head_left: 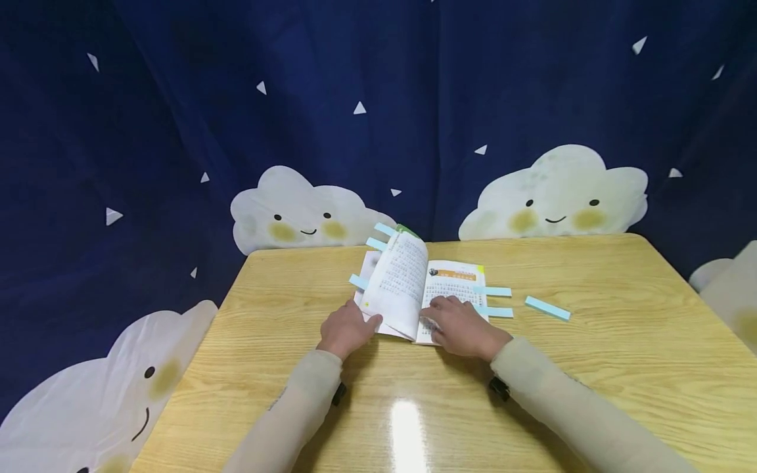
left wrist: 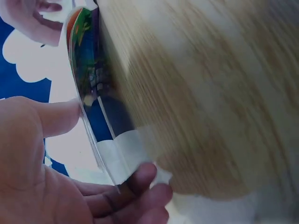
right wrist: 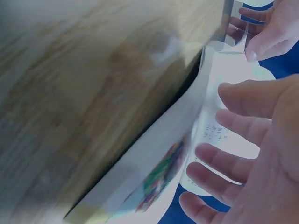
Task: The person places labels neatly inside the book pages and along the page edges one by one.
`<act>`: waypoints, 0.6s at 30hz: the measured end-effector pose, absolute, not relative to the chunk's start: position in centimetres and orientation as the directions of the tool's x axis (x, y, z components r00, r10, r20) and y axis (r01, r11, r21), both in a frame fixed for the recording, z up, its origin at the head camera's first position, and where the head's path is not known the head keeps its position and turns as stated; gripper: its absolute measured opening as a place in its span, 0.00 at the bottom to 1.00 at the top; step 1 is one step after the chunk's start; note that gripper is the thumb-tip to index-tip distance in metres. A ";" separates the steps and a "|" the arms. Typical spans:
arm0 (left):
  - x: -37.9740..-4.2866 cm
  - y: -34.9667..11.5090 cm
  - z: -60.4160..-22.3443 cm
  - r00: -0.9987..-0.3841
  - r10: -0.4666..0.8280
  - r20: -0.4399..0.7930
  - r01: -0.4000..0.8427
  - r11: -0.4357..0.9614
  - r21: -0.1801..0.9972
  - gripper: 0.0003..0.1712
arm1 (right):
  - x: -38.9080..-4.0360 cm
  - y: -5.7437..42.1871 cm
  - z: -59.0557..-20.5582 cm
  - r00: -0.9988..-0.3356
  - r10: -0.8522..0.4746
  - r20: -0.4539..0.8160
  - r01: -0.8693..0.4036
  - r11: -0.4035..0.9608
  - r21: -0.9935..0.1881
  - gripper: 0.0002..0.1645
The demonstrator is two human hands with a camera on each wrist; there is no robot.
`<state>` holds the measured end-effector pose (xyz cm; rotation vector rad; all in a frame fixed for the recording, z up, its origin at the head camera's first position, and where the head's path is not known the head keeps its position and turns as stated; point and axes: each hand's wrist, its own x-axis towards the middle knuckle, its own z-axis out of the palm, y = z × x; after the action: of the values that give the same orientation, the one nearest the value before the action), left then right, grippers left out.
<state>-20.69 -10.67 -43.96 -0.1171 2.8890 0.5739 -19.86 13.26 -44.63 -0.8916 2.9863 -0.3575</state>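
Observation:
An open book (head_left: 452, 286) lies on the table, its pages printed with small text. One raised left page (head_left: 402, 279) curves up from the spine. My left hand (head_left: 347, 328) grips the lower left corner of the book; in the left wrist view the thumb is on one side of the sheets and the fingers (left wrist: 149, 186) are on the other. My right hand (head_left: 464, 326) rests over the lower part of the right page, fingers loosely spread in the right wrist view. Light-blue strips (head_left: 495, 291) stick out from both sides of the book.
A loose light-blue strip (head_left: 547, 309) lies on the wooden table (head_left: 621, 368) to the right of the book. Behind the table hangs a dark-blue curtain (head_left: 414, 98) with smiling white clouds and small white triangles.

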 end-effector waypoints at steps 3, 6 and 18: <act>-20.7 -10.5 -44.0 -0.977 -0.032 -0.212 -0.115 0.912 0.393 0.41 | -20.1 12.9 -44.3 -0.842 -0.533 0.079 -0.534 0.807 -0.252 0.25; -20.7 -10.4 -44.0 -0.982 -0.027 -0.189 -0.109 0.893 0.437 0.43 | -20.4 12.5 -44.0 -0.840 -0.536 0.086 -0.534 0.787 -0.308 0.29; -20.8 -8.8 -42.0 -0.995 0.097 -0.001 0.060 0.632 0.773 0.21 | -20.5 11.7 -43.9 -0.804 -0.584 0.110 -0.560 0.684 -0.467 0.33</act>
<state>-20.80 -8.81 -41.95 0.1346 2.7990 1.3234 -20.53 11.66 -43.91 -0.9651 2.8386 -0.7633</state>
